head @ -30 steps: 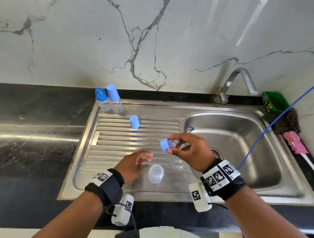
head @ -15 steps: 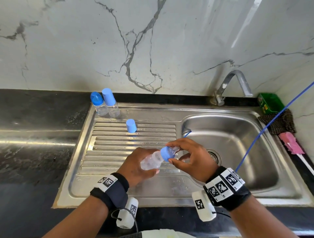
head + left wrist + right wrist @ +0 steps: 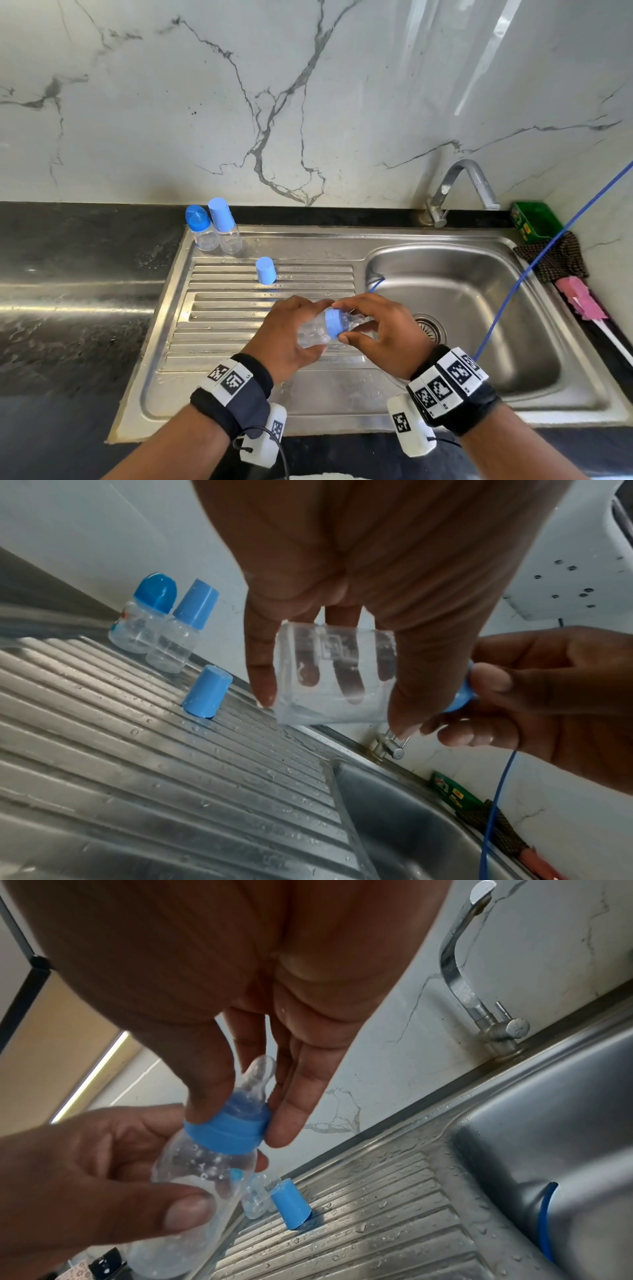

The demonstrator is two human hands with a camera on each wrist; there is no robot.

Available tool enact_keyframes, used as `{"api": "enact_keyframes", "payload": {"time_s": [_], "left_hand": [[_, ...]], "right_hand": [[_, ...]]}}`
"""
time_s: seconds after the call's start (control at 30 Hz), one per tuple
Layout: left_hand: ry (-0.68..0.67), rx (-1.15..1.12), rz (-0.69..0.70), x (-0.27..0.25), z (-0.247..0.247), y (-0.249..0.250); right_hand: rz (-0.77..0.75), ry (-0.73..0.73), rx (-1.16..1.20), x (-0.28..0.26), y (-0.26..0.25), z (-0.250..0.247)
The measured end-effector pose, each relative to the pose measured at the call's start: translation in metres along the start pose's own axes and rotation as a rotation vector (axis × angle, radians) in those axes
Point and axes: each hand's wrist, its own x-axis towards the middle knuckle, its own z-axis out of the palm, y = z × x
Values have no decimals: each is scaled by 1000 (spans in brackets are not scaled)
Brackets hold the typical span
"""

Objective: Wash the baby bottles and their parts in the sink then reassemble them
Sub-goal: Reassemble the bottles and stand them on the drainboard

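Clear baby bottle (image 3: 313,334) lay gripped in my left hand (image 3: 286,337) over the drainboard (image 3: 219,329); my right hand (image 3: 383,334) pinched its blue nipple collar (image 3: 333,323)

Wet drainboard (image 3: 219,329): 2 bottles (image 3: 215,233), cap (image 3: 266,270)

Brushed, wet stainless-steel sink (image 3: 342,404) with a ribbed drainer; on it, a matt blue plastic cap (image 3: 266,270); behind it, glossy veined marble wall (image 3: 308,102); left of it, polished black stone table (image 3: 68,308)
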Motion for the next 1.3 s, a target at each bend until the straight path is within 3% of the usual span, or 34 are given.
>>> {"api": "enact_keyframes", "payload": {"time_s": [0.17,0.43,0.53,0.67,0.77,0.93,1.13,1.3], "left_hand": [[-17,123,48,-4,-4,14],[0,84,49,-8,-19,14],[5,10,-42,-7,-22,11],[31,14,-97,-6,-27,8],[35,72,-17,-7,-27,7],[34,179,70,-9,-26,-3],[110,309,106,-10,-34,-4],[54,234,-28,-16,-44,-28]], "right_hand": [[68,19,-120,5,-3,6],[332,-19,99,15,-20,4],[191,-36,-55,19,-19,5],[0,-23,-9,16,-15,11],[107,50,-59,19,-17,16],[237,-39,-137,25,-21,24],[373,-85,178,40,-28,27],[407,-157,302,56,-27,44]]}}
